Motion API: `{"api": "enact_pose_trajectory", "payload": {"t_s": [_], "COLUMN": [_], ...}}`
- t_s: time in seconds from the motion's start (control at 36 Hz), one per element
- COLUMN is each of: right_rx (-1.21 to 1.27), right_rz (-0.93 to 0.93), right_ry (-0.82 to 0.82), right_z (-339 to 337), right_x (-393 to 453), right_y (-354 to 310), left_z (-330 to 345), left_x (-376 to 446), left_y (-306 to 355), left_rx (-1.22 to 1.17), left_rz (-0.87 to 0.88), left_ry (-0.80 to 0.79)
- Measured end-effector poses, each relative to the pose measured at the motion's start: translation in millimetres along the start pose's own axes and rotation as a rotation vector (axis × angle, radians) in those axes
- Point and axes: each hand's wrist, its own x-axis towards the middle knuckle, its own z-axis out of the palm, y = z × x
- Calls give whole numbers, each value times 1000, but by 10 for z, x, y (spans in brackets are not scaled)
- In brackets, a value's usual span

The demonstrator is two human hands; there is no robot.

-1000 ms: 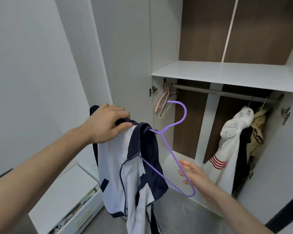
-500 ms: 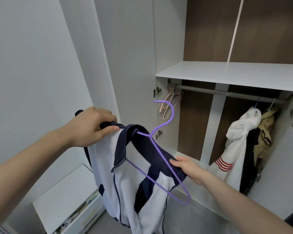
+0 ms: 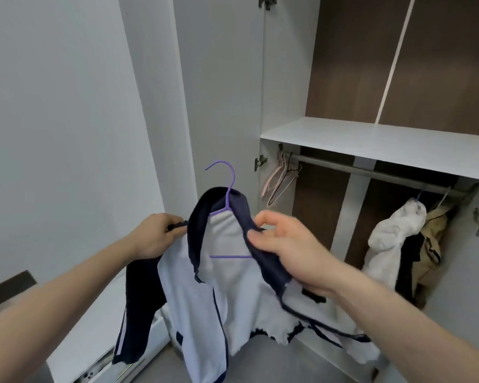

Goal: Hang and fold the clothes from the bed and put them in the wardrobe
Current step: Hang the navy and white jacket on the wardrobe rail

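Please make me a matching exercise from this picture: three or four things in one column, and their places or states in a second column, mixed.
Things:
1. purple hanger
2. pink hangers
3. white garment
4. left hand

Places or states:
A. bare, at the rail's left end
B. inside the jacket's collar
C. hanging at the rail's right end
D. gripping the jacket's shoulder

Pairs: 1-B, 2-A, 3-C, 4-D

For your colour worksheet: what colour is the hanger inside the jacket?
Purple; the thin plastic hanger shows best in the head view.

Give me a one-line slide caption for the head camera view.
Both hands, left and right, settle a navy-and-white jacket onto a purple hanger before the open wardrobe's rail.
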Motion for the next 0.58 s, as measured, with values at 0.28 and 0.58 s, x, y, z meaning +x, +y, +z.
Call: {"api": "enact_pose_trajectory", "payload": {"t_s": [0.28, 0.58], "right_rx": [-398, -851], "right_rz": [-33, -5], "right_ry": [-25, 265], "right_z": [60, -1079], "right_x": [-31, 139], "right_y": [113, 465], "left_z": [-111, -142], "left_x": [17, 68], "left_y": [225, 372], "left_rx": [-147, -100], "left_rz": [69, 87], "left_ry": [114, 145]}}
